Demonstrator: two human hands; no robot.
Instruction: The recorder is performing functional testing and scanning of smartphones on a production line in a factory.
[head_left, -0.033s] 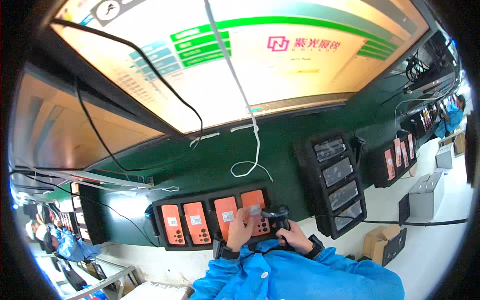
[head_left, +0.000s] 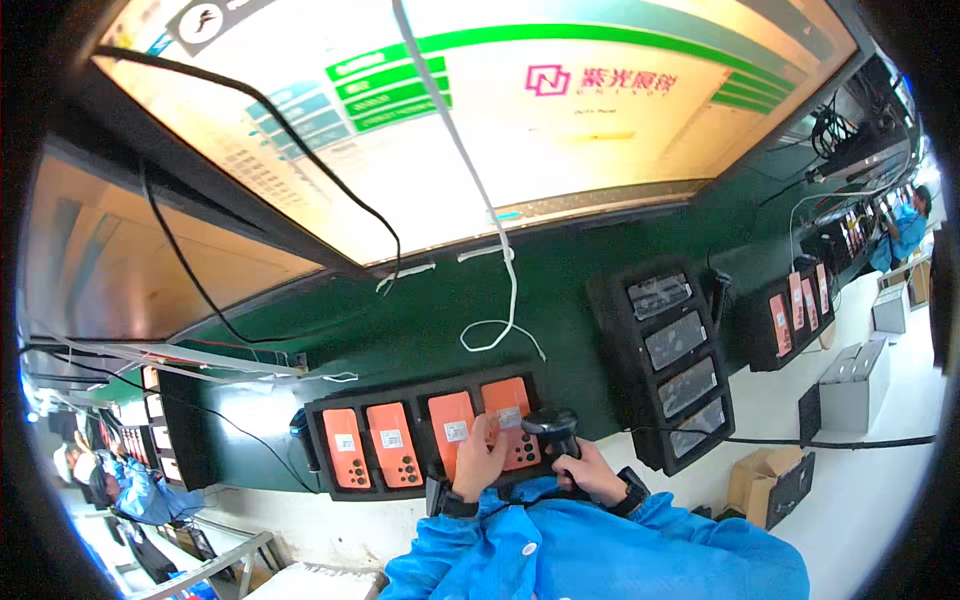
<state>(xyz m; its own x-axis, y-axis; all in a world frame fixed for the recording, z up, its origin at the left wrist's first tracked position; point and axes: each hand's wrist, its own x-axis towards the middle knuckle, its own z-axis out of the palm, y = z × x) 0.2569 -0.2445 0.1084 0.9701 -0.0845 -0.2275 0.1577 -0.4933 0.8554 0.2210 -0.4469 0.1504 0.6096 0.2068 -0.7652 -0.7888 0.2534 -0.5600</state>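
Observation:
Several coral-coloured phones lie back side up in a black tray (head_left: 372, 493), each with a white label. My left hand (head_left: 480, 462) lies over the third phone (head_left: 453, 410) from the left and reaches to the edge of the fourth phone (head_left: 503, 395). Its fingers are extended and partly apart, and I see nothing held in them. My right hand (head_left: 592, 474) is closed around the handle of a black handheld barcode scanner (head_left: 552, 421). The scanner's head is above the lower right of the fourth phone, hiding part of it.
Beside the scanner stands a second black tray (head_left: 650, 400) with wrapped dark phones. Another tray of coral phones (head_left: 780, 325) is farther right. A big lit monitor (head_left: 480, 130) spans the far side; a white cable (head_left: 512, 290) hangs before it. Co-workers in blue sit at both sides.
The view has shifted very slightly, and the scanner's head is turned a little. Both hands and the phones stay in place.

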